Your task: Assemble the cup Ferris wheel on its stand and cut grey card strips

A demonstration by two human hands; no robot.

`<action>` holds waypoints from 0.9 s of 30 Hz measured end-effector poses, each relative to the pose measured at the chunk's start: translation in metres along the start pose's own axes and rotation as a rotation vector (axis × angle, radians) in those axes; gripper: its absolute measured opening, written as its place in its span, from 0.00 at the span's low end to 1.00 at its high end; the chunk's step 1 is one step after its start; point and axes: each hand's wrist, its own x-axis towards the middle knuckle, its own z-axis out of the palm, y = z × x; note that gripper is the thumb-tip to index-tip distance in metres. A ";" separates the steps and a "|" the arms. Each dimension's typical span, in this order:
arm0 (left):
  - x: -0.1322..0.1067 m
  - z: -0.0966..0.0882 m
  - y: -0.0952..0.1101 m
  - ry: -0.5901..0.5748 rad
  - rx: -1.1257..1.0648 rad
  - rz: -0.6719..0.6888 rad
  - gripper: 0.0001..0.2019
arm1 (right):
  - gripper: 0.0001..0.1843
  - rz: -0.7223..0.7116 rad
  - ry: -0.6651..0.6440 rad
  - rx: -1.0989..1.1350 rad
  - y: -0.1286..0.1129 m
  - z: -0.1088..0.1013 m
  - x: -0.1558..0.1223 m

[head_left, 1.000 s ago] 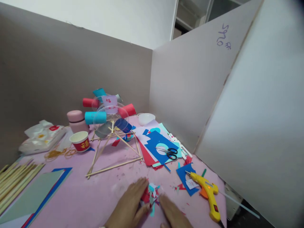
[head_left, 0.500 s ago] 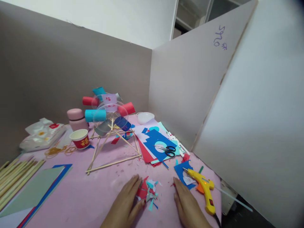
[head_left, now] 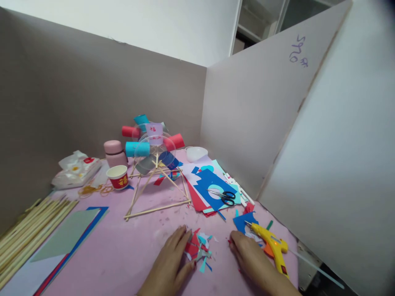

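My left hand (head_left: 173, 259) lies flat on the pink table (head_left: 123, 255), fingers together and stretched, its edge against a small heap of red, teal and white paper scraps (head_left: 199, 248). On the other side of the heap my right hand (head_left: 249, 257) rests flat on the table, fingers extended, a little apart from the scraps. Neither hand holds anything. A yellow glue gun (head_left: 273, 246) lies just right of my right hand.
A stick-framed paper wheel model (head_left: 152, 164) stands mid-table. Sheets of coloured paper with scissors (head_left: 224, 197) lie to its right. A red paper cup (head_left: 119, 177), pink flask (head_left: 114, 153) and tissue pack (head_left: 75, 168) sit at the back left. Wooden sticks (head_left: 27, 234) and paper sheets (head_left: 64, 238) lie left. Partition boards (head_left: 247, 115) enclose the table.
My right hand has slid rightward away from the scrap heap towards the glue gun. The left hand has stayed by the scraps. The camera view shifted slightly.
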 end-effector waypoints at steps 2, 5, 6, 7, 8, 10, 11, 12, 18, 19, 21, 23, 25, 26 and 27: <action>0.004 -0.002 0.004 -0.018 -0.007 -0.004 0.29 | 0.11 -0.092 0.054 0.155 -0.013 0.003 0.003; 0.009 -0.004 0.011 -0.068 -0.042 0.021 0.32 | 0.10 -0.235 0.099 0.377 -0.031 0.018 0.016; 0.009 -0.004 0.013 -0.064 -0.053 0.017 0.31 | 0.12 -0.236 0.137 0.382 -0.034 0.026 0.020; 0.009 -0.004 0.014 -0.050 -0.062 0.006 0.30 | 0.15 -0.218 0.189 0.380 -0.036 0.035 0.024; 0.008 -0.003 0.015 -0.035 -0.069 -0.004 0.30 | 0.19 -0.201 0.228 0.379 -0.036 0.043 0.027; 0.003 0.000 0.015 -0.018 -0.084 0.000 0.31 | 0.25 -0.242 0.204 0.413 -0.032 0.059 0.028; 0.000 0.002 0.014 -0.023 -0.099 0.019 0.32 | 0.25 -0.311 0.167 0.435 -0.030 0.065 0.025; -0.003 0.004 0.013 -0.037 -0.120 0.042 0.34 | 0.25 -0.380 0.124 0.457 -0.028 0.068 0.021; -0.016 0.004 0.013 -0.026 -0.161 0.044 0.35 | 0.23 -0.291 0.154 0.552 -0.023 0.064 0.001; -0.017 0.004 0.014 -0.031 -0.151 0.046 0.35 | 0.24 -0.317 0.143 0.550 -0.024 0.063 0.000; -0.020 0.002 0.017 -0.075 -0.157 0.068 0.34 | 0.24 -0.424 0.047 0.545 -0.026 0.060 -0.003; -0.023 0.001 0.018 -0.118 -0.187 0.070 0.35 | 0.24 -0.418 -0.015 0.542 -0.025 0.058 -0.005; -0.026 0.002 0.018 -0.123 -0.196 0.028 0.38 | 0.26 -0.302 0.010 0.538 -0.023 0.058 -0.008; -0.026 0.004 0.018 -0.120 -0.189 0.004 0.41 | 0.28 -0.264 0.027 0.535 -0.022 0.059 -0.009; -0.025 0.006 0.018 -0.117 -0.177 -0.015 0.44 | 0.29 -0.263 0.033 0.530 -0.022 0.060 -0.010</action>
